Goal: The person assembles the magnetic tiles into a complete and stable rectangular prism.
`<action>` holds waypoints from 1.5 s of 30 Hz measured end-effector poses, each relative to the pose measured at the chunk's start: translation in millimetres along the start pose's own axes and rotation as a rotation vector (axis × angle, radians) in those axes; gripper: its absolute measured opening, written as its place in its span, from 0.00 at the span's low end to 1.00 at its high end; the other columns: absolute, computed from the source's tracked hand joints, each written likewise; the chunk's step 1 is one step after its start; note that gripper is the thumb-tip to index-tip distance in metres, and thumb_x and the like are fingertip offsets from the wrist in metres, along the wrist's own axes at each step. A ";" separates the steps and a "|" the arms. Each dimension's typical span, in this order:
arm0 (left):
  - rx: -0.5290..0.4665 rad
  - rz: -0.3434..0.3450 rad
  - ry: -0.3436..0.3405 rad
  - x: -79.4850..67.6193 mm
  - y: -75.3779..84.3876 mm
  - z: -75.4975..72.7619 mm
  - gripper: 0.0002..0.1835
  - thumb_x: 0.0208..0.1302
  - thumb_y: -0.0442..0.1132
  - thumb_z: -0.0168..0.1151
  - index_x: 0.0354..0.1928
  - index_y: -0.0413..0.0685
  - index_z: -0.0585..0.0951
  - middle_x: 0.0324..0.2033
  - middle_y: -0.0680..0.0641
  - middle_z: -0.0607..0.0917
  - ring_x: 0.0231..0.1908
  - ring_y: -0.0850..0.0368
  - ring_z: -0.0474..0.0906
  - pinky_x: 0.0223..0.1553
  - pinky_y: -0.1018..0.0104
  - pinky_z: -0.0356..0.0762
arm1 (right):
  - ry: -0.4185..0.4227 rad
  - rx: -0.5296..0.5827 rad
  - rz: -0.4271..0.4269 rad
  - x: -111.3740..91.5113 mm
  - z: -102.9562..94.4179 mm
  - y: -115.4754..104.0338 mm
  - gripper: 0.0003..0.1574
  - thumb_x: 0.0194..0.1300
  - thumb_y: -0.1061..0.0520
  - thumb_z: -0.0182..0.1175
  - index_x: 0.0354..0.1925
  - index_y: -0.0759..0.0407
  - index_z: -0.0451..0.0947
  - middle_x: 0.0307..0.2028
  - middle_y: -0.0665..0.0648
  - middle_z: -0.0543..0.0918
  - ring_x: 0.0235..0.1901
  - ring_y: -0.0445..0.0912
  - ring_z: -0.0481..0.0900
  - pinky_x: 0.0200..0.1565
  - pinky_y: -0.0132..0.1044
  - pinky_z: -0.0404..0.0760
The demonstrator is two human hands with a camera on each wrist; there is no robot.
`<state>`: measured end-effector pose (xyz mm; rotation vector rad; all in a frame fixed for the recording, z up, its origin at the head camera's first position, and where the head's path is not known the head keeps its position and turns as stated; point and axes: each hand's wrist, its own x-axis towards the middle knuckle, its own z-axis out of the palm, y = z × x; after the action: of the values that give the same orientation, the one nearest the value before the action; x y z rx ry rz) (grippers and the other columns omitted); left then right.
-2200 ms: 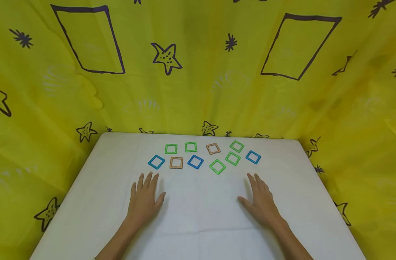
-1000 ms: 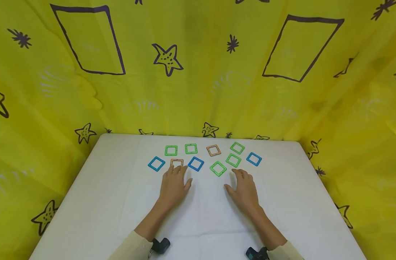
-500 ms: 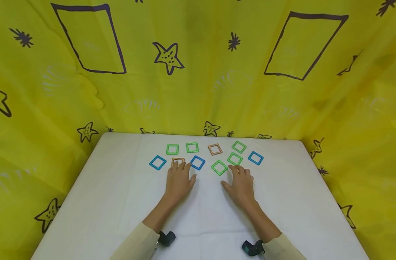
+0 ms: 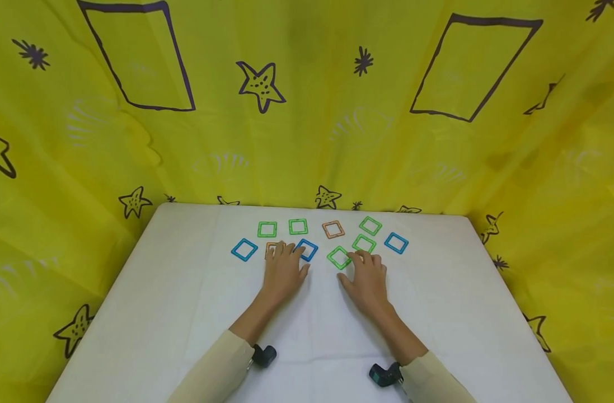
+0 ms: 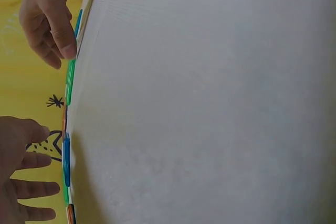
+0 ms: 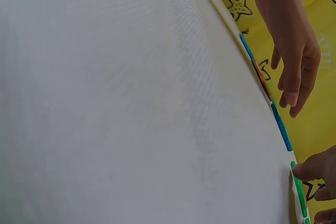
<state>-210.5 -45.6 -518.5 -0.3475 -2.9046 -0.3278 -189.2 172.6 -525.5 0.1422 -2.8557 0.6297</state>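
In the head view my left hand hovers with spread fingers over an orange square frame and a blue square frame, partly covering both. My right hand reaches to a green square frame, its bent index finger overlapping the right corner. Seen from the right wrist, the thumb of the right hand overlaps the end of a green frame. From the left wrist, the fingers of the left hand are apart, near the edge-on blue frame. Neither hand grips anything.
More flat square frames lie toward the back of the white table: green, orange and blue ones among them. A yellow patterned curtain stands behind and at both sides. Black devices sit at the wrists.
Both hands have moved inward and forward from the sides to the front row of frames. The right fingertips now overlap the front green frame. The frames lie as before.
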 end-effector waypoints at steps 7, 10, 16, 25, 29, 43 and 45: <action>0.010 -0.008 0.031 4.2 1.3 5.1 0.23 0.69 0.53 0.70 0.61 0.51 0.86 0.58 0.42 0.85 0.65 0.37 0.73 0.62 0.39 0.71 | -0.027 -0.014 0.025 7.5 5.0 -3.2 0.35 0.65 0.47 0.75 0.64 0.61 0.80 0.65 0.66 0.76 0.60 0.62 0.68 0.55 0.57 0.69; 0.009 -0.008 0.040 5.9 1.4 6.6 0.22 0.68 0.52 0.72 0.58 0.51 0.87 0.55 0.43 0.86 0.63 0.39 0.75 0.60 0.42 0.72 | -0.032 -0.012 0.026 9.9 6.0 -4.4 0.34 0.65 0.47 0.75 0.63 0.61 0.81 0.64 0.65 0.76 0.59 0.61 0.68 0.54 0.56 0.69; 0.029 0.002 0.039 9.7 0.5 8.9 0.20 0.66 0.52 0.74 0.55 0.52 0.89 0.50 0.46 0.88 0.52 0.46 0.77 0.52 0.48 0.74 | -0.025 -0.008 0.021 12.6 7.1 -5.9 0.28 0.66 0.48 0.75 0.59 0.59 0.84 0.62 0.63 0.79 0.57 0.60 0.69 0.51 0.54 0.69; -0.010 0.014 0.015 11.8 0.3 9.7 0.17 0.63 0.50 0.78 0.49 0.51 0.91 0.49 0.49 0.90 0.55 0.46 0.79 0.61 0.43 0.72 | -0.023 -0.002 0.015 12.0 6.8 -6.3 0.18 0.66 0.49 0.75 0.49 0.56 0.89 0.58 0.61 0.81 0.56 0.59 0.70 0.51 0.54 0.68; -0.034 0.015 0.004 10.9 -1.4 8.5 0.18 0.60 0.52 0.80 0.46 0.50 0.90 0.46 0.49 0.91 0.59 0.45 0.79 0.67 0.40 0.68 | -0.007 -0.009 0.006 12.0 6.5 -6.2 0.17 0.64 0.48 0.77 0.45 0.56 0.89 0.56 0.61 0.83 0.54 0.58 0.71 0.50 0.53 0.69; -0.136 0.039 -0.001 1.3 -13.9 6.1 0.18 0.53 0.51 0.85 0.44 0.52 0.92 0.35 0.53 0.89 0.39 0.54 0.72 0.40 0.59 0.72 | 0.021 0.027 -0.028 11.5 10.4 0.0 0.12 0.60 0.52 0.80 0.35 0.55 0.87 0.53 0.61 0.86 0.51 0.58 0.74 0.51 0.52 0.74; -0.146 0.058 -0.010 -0.7 -16.3 6.5 0.19 0.54 0.50 0.84 0.45 0.52 0.92 0.38 0.52 0.90 0.38 0.54 0.74 0.38 0.61 0.74 | 0.008 0.058 -0.031 11.8 9.9 -0.2 0.11 0.60 0.53 0.80 0.35 0.56 0.87 0.54 0.61 0.85 0.53 0.59 0.75 0.54 0.53 0.75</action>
<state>-215.1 -59.7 -528.0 -0.4563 -2.8805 -0.5310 -202.5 167.6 -531.4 0.1927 -2.8236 0.7049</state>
